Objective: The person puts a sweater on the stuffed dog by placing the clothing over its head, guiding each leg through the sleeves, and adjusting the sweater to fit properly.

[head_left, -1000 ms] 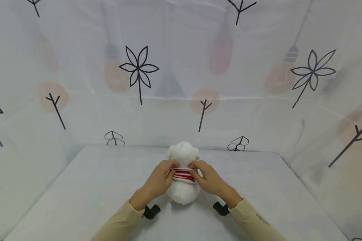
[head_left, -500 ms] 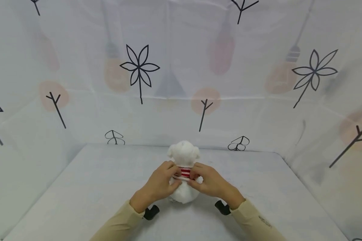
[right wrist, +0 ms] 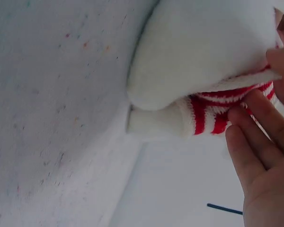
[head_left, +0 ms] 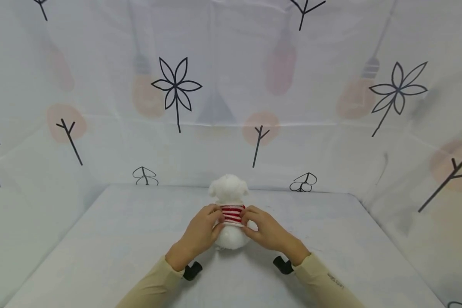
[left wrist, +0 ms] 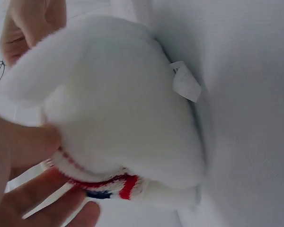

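Observation:
A white plush animal (head_left: 228, 188) with floppy ears sits on the table with its back to me. Round its middle is a red-and-white striped knitted sweater (head_left: 232, 214), and its round white bottom shows below. My left hand (head_left: 200, 229) pinches the sweater's left side near the hem, thumb below and fingers on the knit. On the opposite side my right hand (head_left: 267, 229) holds the hem likewise. In the right wrist view a striped sleeve (right wrist: 206, 113) covers part of a stubby white limb (right wrist: 156, 124). A white label (left wrist: 186, 82) sticks out of the seam underneath. The toy's front is hidden.
A white cloth covers the table (head_left: 138, 239), with small coloured specks in the right wrist view. Behind it hangs a patterned white curtain (head_left: 215, 149). Black wrist devices (head_left: 192, 271) show under both sleeves.
The plush has shifted slightly away and to the left. My hands have spread apart from the middle of the hem to its sides, and more stripes show across the back.

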`<state>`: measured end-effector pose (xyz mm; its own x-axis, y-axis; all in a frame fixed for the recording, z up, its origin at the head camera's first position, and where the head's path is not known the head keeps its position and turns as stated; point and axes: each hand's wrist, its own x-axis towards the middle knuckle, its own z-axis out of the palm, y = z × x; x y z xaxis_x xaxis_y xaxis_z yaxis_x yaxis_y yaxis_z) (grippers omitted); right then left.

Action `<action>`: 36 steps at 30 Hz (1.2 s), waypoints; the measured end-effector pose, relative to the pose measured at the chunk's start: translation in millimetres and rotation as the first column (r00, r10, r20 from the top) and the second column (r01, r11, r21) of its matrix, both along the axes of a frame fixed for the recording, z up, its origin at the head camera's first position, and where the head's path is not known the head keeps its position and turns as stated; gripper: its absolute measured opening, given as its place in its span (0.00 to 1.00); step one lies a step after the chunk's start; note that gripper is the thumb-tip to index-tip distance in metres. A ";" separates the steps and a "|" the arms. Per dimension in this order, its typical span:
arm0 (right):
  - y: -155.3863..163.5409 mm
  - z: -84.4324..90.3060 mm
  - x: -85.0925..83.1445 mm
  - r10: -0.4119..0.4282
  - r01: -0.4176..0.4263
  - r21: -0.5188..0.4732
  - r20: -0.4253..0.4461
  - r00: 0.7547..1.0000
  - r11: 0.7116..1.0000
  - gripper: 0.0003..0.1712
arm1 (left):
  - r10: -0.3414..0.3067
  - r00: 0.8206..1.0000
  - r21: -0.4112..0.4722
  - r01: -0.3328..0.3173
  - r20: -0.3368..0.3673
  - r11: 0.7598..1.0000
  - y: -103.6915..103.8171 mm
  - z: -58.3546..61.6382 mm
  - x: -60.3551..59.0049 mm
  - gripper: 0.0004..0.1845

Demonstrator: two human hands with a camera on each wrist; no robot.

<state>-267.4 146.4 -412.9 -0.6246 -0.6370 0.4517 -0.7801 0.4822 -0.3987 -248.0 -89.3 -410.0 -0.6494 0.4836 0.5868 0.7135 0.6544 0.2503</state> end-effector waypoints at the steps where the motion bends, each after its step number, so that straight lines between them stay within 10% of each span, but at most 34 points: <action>1: 1.2 -0.1 -0.7 0.008 -0.008 -0.001 0.023 1.000 1.000 0.10 | -0.012 0.999 -0.006 0.012 0.033 1.000 -0.9 0.8 0.3 0.06; 7: 5.7 1.6 -2.8 0.045 -0.045 -0.001 0.107 0.993 0.999 0.08 | -0.062 0.990 -0.024 0.066 0.128 0.998 -4.3 2.8 -0.1 0.10; 17: 6.8 -7.7 -6.5 -0.078 0.073 0.060 0.084 0.993 0.995 0.10 | 0.055 0.989 -0.003 -0.056 0.137 0.998 -14.4 -7.1 -7.6 0.10; 29: 17.4 -4.2 -7.1 0.003 -0.038 0.163 0.208 0.978 0.986 0.08 | -0.076 0.927 -0.052 0.102 0.368 0.993 -24.3 -2.4 -8.0 0.12; 36: 14.8 -5.5 -3.7 -0.039 0.027 0.060 0.213 0.976 0.998 0.05 | -0.037 0.962 0.113 0.007 0.271 0.994 -14.6 -4.2 -2.3 0.10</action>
